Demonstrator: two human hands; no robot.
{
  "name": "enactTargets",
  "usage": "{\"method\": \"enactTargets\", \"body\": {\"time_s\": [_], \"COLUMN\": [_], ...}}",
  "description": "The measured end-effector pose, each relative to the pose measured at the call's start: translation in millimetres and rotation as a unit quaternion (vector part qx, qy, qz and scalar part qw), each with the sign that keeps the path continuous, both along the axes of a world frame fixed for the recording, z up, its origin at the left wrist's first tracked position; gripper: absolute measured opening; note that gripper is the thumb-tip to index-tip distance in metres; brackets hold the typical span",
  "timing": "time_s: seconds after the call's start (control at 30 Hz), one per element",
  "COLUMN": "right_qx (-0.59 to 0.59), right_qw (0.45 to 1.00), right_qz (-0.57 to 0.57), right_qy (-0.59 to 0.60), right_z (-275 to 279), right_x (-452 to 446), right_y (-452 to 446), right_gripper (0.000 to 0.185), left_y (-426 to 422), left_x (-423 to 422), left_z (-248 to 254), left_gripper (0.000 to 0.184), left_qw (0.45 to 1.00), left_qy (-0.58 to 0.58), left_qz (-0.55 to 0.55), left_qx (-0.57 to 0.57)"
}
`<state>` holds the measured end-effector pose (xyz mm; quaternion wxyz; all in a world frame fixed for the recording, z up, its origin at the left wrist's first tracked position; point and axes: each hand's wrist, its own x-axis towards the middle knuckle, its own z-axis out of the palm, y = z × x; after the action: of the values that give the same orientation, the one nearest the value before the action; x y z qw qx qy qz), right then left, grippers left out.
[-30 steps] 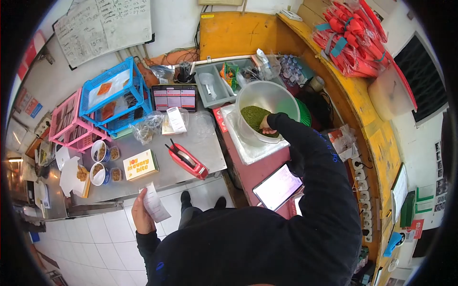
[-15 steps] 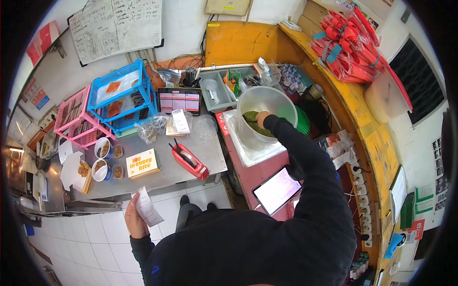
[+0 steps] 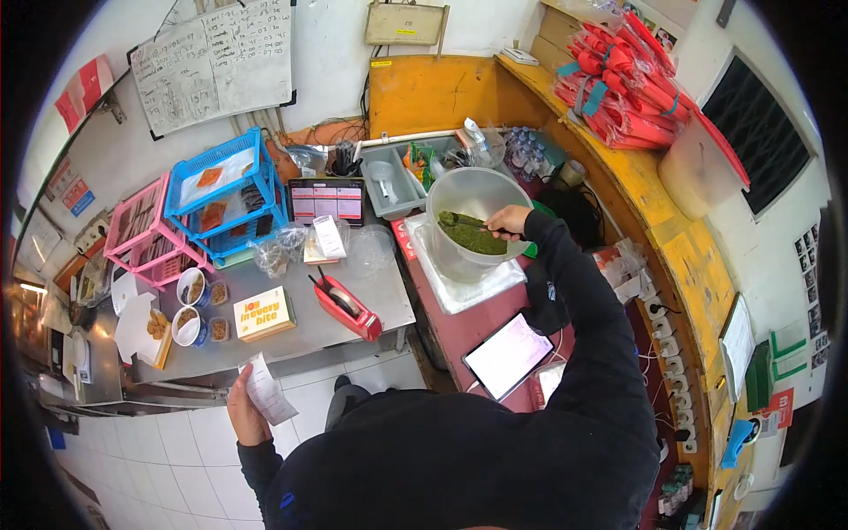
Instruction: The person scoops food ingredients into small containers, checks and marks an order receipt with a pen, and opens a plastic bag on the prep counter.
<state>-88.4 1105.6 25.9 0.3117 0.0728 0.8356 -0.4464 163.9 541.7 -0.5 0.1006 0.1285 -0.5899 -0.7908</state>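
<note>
"On the red counter [image 3: 452,331], what's in the translucent bucket [image 3: 473,190]?"
"Green crumbled mix [image 3: 484,241], partly hidden by the right hand [image 3: 510,220]."
"And each grip?"
"Left of the bucket, the left hand [image 3: 248,413] pinches a receipt [image 3: 269,396], print unreadable; over the bucket, the right grip clasps a spoon [image 3: 451,218], handle partly covered."

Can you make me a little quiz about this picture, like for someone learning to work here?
1. What is in the left hand? A) a cup B) a paper slip C) a box
2. True or false: the red tape dispenser is on the metal table.
3. Fill the gap: the bucket by the right hand has ____ stuff in it.

Key: 1. B; 2. True; 3. green
</note>
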Motion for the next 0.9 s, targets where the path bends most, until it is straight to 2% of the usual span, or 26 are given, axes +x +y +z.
{"method": "enactTargets", "body": {"time_s": [0.1,0.13,0.2,0.23,0.33,0.43,0.53,0.63,0.73,0.77,0.8,0.83,0.87,0.9], "right_qx": [0.094,0.214,0.436,0.459,0.452,0.410,0.462,0.480,0.462,0.415,0.331,0.228,0.113,0.100], "right_qw": [0.992,0.962,0.837,0.854,0.853,0.857,0.846,0.815,0.701,0.695,0.841,0.941,0.988,0.987], "right_qz": [0.023,0.083,0.193,0.130,0.021,-0.054,0.144,0.240,0.471,0.509,0.351,0.173,-0.016,-0.034], "right_qy": [0.076,0.144,0.269,0.209,0.260,0.308,0.223,0.217,0.273,0.295,0.244,0.181,0.108,0.122], "right_z": [-15.2,-43.4,-93.5,-89.5,-103.0,-140.3,-126.0,-116.2,-116.9,-121.6,-107.1,-81.4,-60.5,-52.8], "right_x": [-8.2,-27.0,-63.2,-63.6,-66.9,-82.7,-85.1,-81.3,-85.4,-89.6,-77.0,-51.8,-32.1,-23.9], "right_y": [5.7,15.3,22.4,4.7,-23.0,-36.4,-51.7,-51.1,-20.7,-6.0,-4.9,-8.4,-11.6,-7.6], "right_gripper": [0.023,0.022,0.022,0.021,0.022,0.022,0.022,0.021,0.023,0.021,0.020,0.019,0.019,0.019], "left_y": [0.1,0.7,1.0,1.1,1.9,0.0,-6.8,-11.7,-12.3,-11.2,-11.2,-12.2,-12.5,-11.3], "left_x": [1.7,2.2,2.3,2.4,3.3,10.8,22.0,28.3,30.8,30.4,30.2,29.6,28.8,28.2], "left_z": [3.9,4.5,5.8,6.5,9.6,14.6,14.1,5.1,4.2,4.3,3.1,1.8,1.0,1.0], "left_gripper": [0.042,0.043,0.043,0.043,0.044,0.044,0.048,0.048,0.048,0.048,0.048,0.048,0.048,0.047], "left_qw": [1.000,1.000,1.000,1.000,1.000,1.000,0.999,1.000,1.000,1.000,1.000,1.000,1.000,1.000], "left_qy": [0.002,-0.002,-0.011,-0.010,-0.004,0.001,-0.021,-0.025,-0.017,-0.012,-0.009,-0.005,-0.001,-0.001], "left_qz": [-0.017,-0.019,-0.025,-0.027,-0.028,-0.016,-0.003,0.014,0.021,0.022,0.022,0.022,0.021,0.018], "left_qx": [0.007,0.010,0.014,0.009,-0.003,-0.007,-0.024,-0.008,-0.011,-0.013,-0.014,-0.015,-0.017,-0.012]}}
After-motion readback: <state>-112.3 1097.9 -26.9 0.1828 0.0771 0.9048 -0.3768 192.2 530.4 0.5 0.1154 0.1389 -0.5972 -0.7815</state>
